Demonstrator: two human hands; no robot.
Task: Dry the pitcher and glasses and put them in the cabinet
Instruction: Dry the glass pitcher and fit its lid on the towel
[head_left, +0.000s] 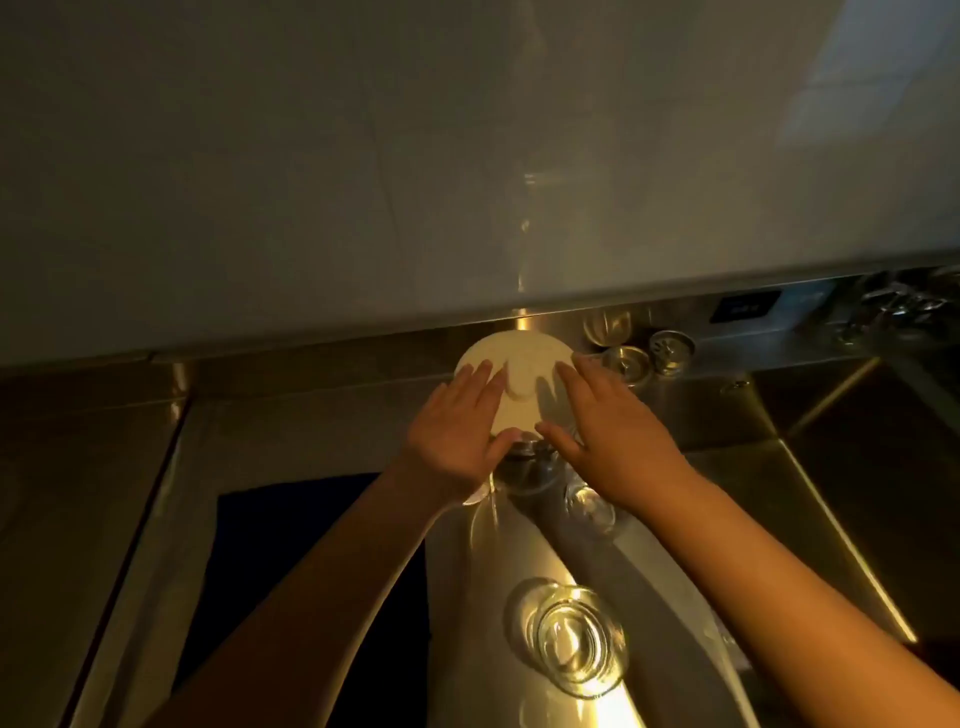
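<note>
A white round lid (524, 364) with a raised centre sits at the back of the steel counter (519, 545). My left hand (457, 436) and my right hand (613, 431) grip it from either side, fingers laid flat on top and thumbs at its near edge. Just below it shows a clear glass vessel (524, 467), probably the pitcher, mostly hidden by my hands. A small clear glass (589, 506) stands right of it under my right wrist. A larger clear glass (571, 639) stands nearer to me between my forearms.
A dark blue cloth (311, 519) lies on the counter under my left forearm. A steel sink basin (857, 441) drops away at the right. Metal sink strainers (670, 348) rest by the back wall. A white upper cabinet front (467, 156) fills the top.
</note>
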